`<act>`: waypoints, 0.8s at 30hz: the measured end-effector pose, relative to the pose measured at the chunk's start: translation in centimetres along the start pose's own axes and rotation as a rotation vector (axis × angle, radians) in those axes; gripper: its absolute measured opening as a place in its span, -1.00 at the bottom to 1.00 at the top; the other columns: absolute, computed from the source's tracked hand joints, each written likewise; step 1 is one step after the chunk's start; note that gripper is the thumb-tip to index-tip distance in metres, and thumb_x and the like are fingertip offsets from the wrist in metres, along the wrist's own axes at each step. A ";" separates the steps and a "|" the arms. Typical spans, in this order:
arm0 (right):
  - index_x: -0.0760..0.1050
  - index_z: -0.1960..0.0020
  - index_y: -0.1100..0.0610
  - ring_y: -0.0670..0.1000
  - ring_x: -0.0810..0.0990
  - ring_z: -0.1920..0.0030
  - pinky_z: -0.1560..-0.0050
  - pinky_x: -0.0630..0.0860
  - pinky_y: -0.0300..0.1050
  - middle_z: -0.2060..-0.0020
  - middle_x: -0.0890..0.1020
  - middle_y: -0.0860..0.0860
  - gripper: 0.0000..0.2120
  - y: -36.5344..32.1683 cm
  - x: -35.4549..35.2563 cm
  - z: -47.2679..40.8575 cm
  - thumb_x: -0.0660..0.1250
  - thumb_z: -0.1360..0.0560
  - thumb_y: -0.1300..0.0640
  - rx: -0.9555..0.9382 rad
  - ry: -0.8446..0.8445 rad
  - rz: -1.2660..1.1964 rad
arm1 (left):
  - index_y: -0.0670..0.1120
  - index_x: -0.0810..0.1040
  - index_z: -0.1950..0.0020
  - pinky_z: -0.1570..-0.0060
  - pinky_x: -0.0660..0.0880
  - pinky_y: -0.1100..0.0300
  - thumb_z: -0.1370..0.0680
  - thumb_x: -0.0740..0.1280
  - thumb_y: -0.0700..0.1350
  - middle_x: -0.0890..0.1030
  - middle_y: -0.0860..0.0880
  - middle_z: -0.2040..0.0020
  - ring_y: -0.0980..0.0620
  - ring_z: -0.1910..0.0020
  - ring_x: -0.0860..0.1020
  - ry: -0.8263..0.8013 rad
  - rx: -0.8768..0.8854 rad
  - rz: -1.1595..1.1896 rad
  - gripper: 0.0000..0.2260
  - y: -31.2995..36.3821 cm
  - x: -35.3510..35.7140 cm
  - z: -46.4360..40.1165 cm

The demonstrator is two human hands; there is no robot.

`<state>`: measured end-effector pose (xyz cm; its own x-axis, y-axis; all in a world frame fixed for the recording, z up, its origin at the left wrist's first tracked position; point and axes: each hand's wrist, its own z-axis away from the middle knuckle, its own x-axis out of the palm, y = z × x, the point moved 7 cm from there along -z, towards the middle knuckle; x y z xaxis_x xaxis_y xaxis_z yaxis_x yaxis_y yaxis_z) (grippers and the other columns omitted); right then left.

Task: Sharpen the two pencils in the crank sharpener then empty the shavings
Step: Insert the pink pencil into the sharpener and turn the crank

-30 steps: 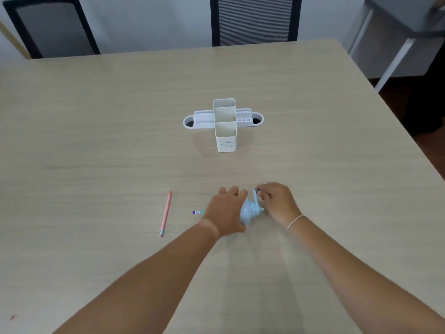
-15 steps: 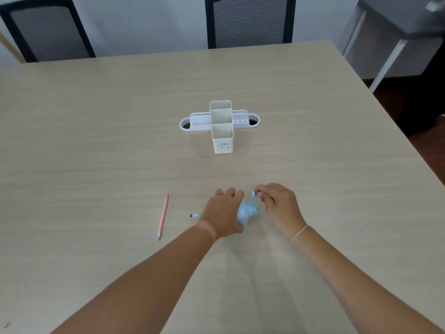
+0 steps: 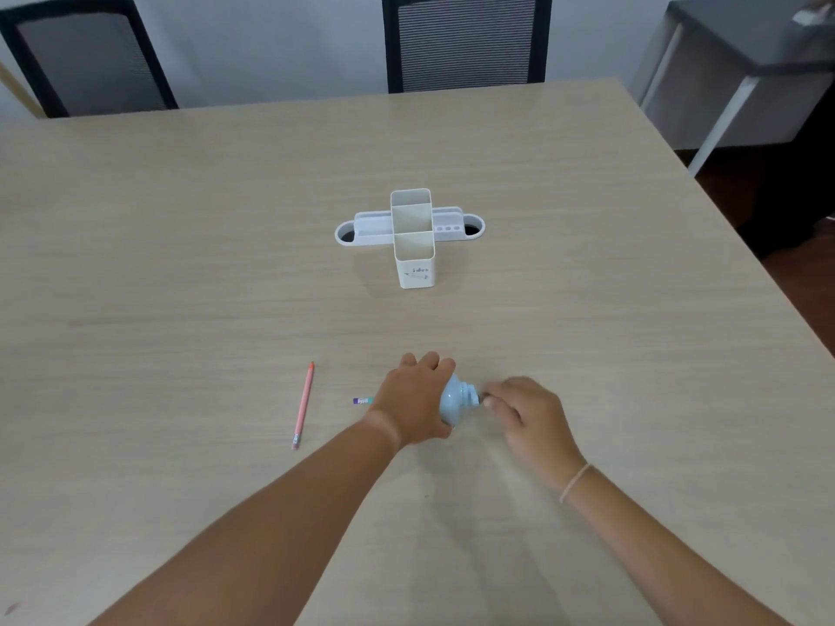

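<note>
A pale blue crank sharpener (image 3: 454, 402) lies on the wooden table near me. My left hand (image 3: 413, 399) is clamped over its body from the left. My right hand (image 3: 519, 411) pinches the crank handle on the sharpener's right end; the handle itself is mostly hidden by the fingers. The purple and teal end of one pencil (image 3: 361, 400) sticks out to the left from under my left hand. A second, pink pencil (image 3: 303, 405) lies loose on the table further left, its eraser end toward me.
A white desk organizer (image 3: 413, 234) with empty compartments stands at the table's middle. Two black mesh chairs (image 3: 465, 38) are at the far edge. A grey side table (image 3: 741, 70) sits at the right, beyond the table's right edge.
My right hand has swung from above the crank down and to the right, turning the handle. The left hand keeps holding the sharpener. The pink pencil has not moved.
</note>
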<state>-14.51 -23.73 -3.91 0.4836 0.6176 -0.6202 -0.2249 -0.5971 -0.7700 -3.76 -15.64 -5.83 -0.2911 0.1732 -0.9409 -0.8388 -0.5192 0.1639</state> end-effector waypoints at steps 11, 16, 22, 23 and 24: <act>0.56 0.19 0.34 0.15 0.50 0.24 0.16 0.40 -0.08 0.31 0.59 0.25 -0.84 4.8 4.1 -4.0 0.20 -0.44 0.38 0.177 -0.137 0.106 | -0.10 0.35 -0.20 0.00 0.51 0.00 -0.31 0.47 0.03 0.45 -0.06 -0.11 -0.13 -0.04 0.40 0.003 0.001 -0.006 -0.45 0.0 0.2 0.1; 0.56 0.26 0.30 0.10 0.53 0.20 0.20 0.38 -0.09 0.33 0.63 0.24 -0.69 4.0 4.3 1.6 0.14 -0.41 0.13 0.126 -0.156 0.075 | -0.10 0.34 -0.22 -0.01 0.51 0.00 -0.31 0.44 0.00 0.45 -0.06 -0.12 -0.13 -0.05 0.39 0.005 -0.012 0.007 -0.45 -0.1 0.1 0.2; 0.55 0.15 0.11 -0.03 0.43 0.23 0.08 0.27 -0.54 0.37 0.64 0.13 -0.80 0.5 0.8 1.5 0.14 -0.41 0.15 -0.078 0.011 -0.024 | -0.09 0.35 -0.22 -0.07 0.50 -0.02 -0.29 0.47 0.04 0.46 -0.06 -0.11 -0.13 -0.05 0.40 -0.010 -0.010 0.059 -0.42 -0.6 0.0 -0.2; 0.56 0.15 0.14 -0.03 0.43 0.23 0.07 0.27 -0.54 0.36 0.64 0.14 -0.78 0.3 0.6 1.1 0.14 -0.41 0.15 -0.088 0.041 -0.008 | -0.09 0.35 -0.22 -0.07 0.50 -0.02 -0.29 0.47 0.04 0.46 -0.06 -0.11 -0.13 -0.05 0.40 -0.010 -0.003 0.055 -0.42 -0.6 0.0 -0.3; 0.57 0.17 0.18 -0.03 0.43 0.23 0.08 0.27 -0.54 0.36 0.63 0.15 -0.76 0.2 0.5 0.7 0.14 -0.42 0.15 -0.093 0.075 0.009 | -0.08 0.35 -0.22 -0.07 0.50 -0.02 -0.29 0.47 0.04 0.46 -0.06 -0.11 -0.13 -0.04 0.40 -0.009 0.008 0.034 -0.42 -0.6 0.0 -0.3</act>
<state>-14.87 -23.19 -4.45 0.5444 0.5744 -0.6113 -0.1515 -0.6494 -0.7452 -3.14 -15.55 -5.98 -0.3233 0.1629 -0.9322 -0.8318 -0.5185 0.1979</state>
